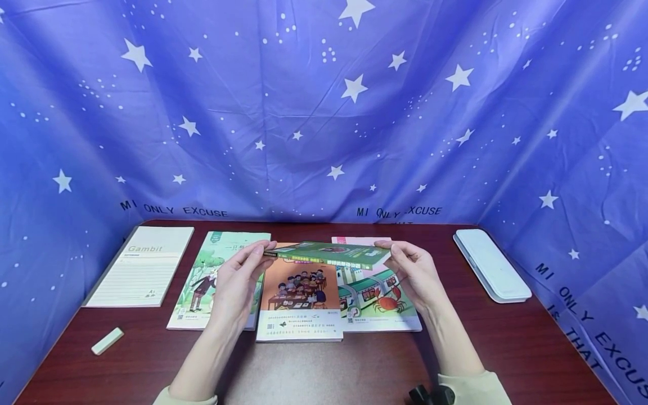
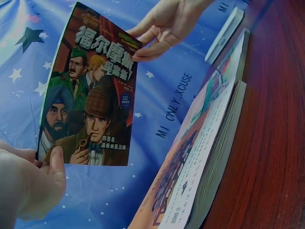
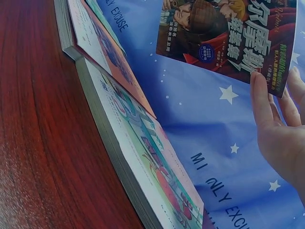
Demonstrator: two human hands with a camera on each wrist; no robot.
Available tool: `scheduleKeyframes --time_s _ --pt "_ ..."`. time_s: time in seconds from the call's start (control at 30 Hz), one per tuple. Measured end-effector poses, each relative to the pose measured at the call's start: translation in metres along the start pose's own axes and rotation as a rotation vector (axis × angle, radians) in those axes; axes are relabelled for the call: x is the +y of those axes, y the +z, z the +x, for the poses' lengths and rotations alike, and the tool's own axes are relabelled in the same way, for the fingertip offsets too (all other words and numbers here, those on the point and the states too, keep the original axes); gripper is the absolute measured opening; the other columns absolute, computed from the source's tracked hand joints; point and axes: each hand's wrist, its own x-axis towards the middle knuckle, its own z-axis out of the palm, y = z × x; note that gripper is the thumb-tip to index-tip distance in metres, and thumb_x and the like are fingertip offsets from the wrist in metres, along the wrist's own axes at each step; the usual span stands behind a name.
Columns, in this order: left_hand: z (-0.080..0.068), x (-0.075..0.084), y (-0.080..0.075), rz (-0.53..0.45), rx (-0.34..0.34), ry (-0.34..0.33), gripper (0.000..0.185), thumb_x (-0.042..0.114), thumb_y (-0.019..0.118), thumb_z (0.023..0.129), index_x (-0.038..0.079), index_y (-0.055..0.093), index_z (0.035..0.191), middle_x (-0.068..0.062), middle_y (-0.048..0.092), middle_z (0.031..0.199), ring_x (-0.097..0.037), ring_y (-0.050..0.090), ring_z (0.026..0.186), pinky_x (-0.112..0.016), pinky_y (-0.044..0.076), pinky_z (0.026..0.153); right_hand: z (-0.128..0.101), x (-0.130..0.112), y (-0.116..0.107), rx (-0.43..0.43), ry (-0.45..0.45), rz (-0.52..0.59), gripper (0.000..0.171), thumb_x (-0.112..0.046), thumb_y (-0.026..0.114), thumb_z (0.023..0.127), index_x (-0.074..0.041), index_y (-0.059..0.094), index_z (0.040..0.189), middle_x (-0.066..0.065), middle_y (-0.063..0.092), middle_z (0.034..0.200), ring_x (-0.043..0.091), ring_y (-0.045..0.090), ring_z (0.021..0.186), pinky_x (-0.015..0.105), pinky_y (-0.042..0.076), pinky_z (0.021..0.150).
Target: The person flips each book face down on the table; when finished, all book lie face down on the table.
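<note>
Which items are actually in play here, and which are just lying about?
In play: green book, held above the table at both ends by left hand and right hand; three books lying below it.

Idle: Gambit notebook, eraser, white case.

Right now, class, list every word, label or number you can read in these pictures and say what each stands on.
"Gambit": cover of the notebook.
"MI ONLY EXCUSE": printed black on the blue star cloth, repeated; at right "IS THAT" follows.
"福尔摩斯探案集": cover of the held book, gripped by the left hand and right hand.
Small print on the three flat books: too small to read.
</note>
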Motion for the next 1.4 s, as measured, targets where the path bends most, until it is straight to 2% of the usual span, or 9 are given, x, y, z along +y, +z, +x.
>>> scheduleKeyframes --time_s 0.2,0.47,0.67,0.93,1.07,1.17,1.27,1.33,1.4 --pt "-0.0002 -0.0001 -0.0006 0.008 0.008 0.000 0.021 0.011 0.061 0.103 0.005 0.070 0.121 0.000 0.078 0.110 -0.008 0.074 0.099 -0.022 0.060 0.096 -0.0002 -0.0012 0.0003 0.009 0.018 0.007 0.028 -0.004 0.052 0.106 -0.013 0.079 0.105 -0.001 0.077 0.117 0.007 0.071 0.106 0.021 0.060 0.088" --pt "-0.0004 0.0012 -0.0006 0.003 0.022 -0.033 0.038 0.006 0.060 0.103 -0.006 0.058 0.139 0.000 0.078 0.115 -0.010 0.074 0.106 -0.022 0.059 0.098 -0.0005 -0.0022 -0.0002 0.013 0.025 0.030 0.029 0.000 0.053 0.104 -0.013 0.079 0.110 0.001 0.076 0.122 0.010 0.073 0.107 0.023 0.060 0.094" --pt "-0.0010 0.0027 -0.0015 0.012 0.027 -0.037 0.038 0.005 0.060 0.102 -0.004 0.059 0.139 0.000 0.079 0.118 -0.009 0.075 0.105 -0.023 0.060 0.097 0.0002 -0.0015 -0.0005 -0.014 0.018 0.025 0.027 0.000 0.053 0.104 -0.003 0.074 0.122 0.002 0.076 0.121 0.010 0.073 0.103 0.023 0.061 0.091" --pt "-0.0011 0.0031 -0.0012 0.021 0.026 -0.041 0.041 0.002 0.059 0.102 -0.006 0.056 0.142 -0.005 0.073 0.130 -0.009 0.075 0.106 -0.023 0.059 0.098 0.0011 -0.0011 0.0013 0.029 0.033 0.062 0.033 0.005 0.054 0.102 -0.012 0.074 0.122 0.000 0.078 0.115 0.010 0.074 0.098 0.024 0.062 0.090" --pt "-0.0007 0.0032 -0.0010 0.024 0.034 -0.046 0.040 0.001 0.059 0.102 -0.006 0.056 0.141 -0.004 0.075 0.127 -0.009 0.076 0.104 -0.024 0.059 0.099 0.0011 -0.0020 0.0013 0.029 0.048 0.065 0.037 0.005 0.054 0.102 -0.009 0.067 0.134 -0.001 0.077 0.115 0.009 0.074 0.100 0.024 0.062 0.092" --pt "-0.0005 0.0031 -0.0010 0.032 0.032 -0.049 0.040 0.001 0.058 0.102 -0.005 0.056 0.142 -0.004 0.073 0.129 -0.009 0.076 0.104 -0.024 0.058 0.101 0.0012 -0.0030 0.0017 0.029 0.063 0.085 0.045 0.006 0.053 0.102 -0.002 0.054 0.147 -0.001 0.077 0.114 0.008 0.073 0.099 0.023 0.062 0.091" --pt "-0.0008 0.0031 -0.0008 0.040 0.031 -0.054 0.041 0.001 0.059 0.102 -0.003 0.057 0.142 -0.006 0.071 0.133 -0.009 0.076 0.105 -0.025 0.057 0.103 0.0020 -0.0033 0.0020 0.042 0.080 0.105 0.052 0.006 0.054 0.102 0.004 0.042 0.153 -0.001 0.078 0.109 0.006 0.073 0.096 0.022 0.062 0.089" --pt "-0.0013 0.0030 -0.0005 0.040 0.034 -0.057 0.041 0.001 0.059 0.101 -0.003 0.057 0.142 -0.007 0.069 0.134 -0.009 0.076 0.106 -0.025 0.056 0.104 0.0027 -0.0028 0.0022 0.057 0.090 0.110 0.050 0.005 0.054 0.102 0.005 0.043 0.151 -0.002 0.078 0.106 0.005 0.073 0.093 0.021 0.062 0.087" --pt "-0.0017 0.0029 -0.0004 0.045 0.036 -0.062 0.041 0.001 0.059 0.101 -0.002 0.057 0.142 -0.008 0.068 0.137 -0.008 0.075 0.107 -0.025 0.056 0.105 0.0035 -0.0021 0.0025 0.067 0.094 0.114 0.043 0.004 0.054 0.103 0.003 0.050 0.146 -0.001 0.079 0.104 0.007 0.074 0.092 0.022 0.063 0.086"
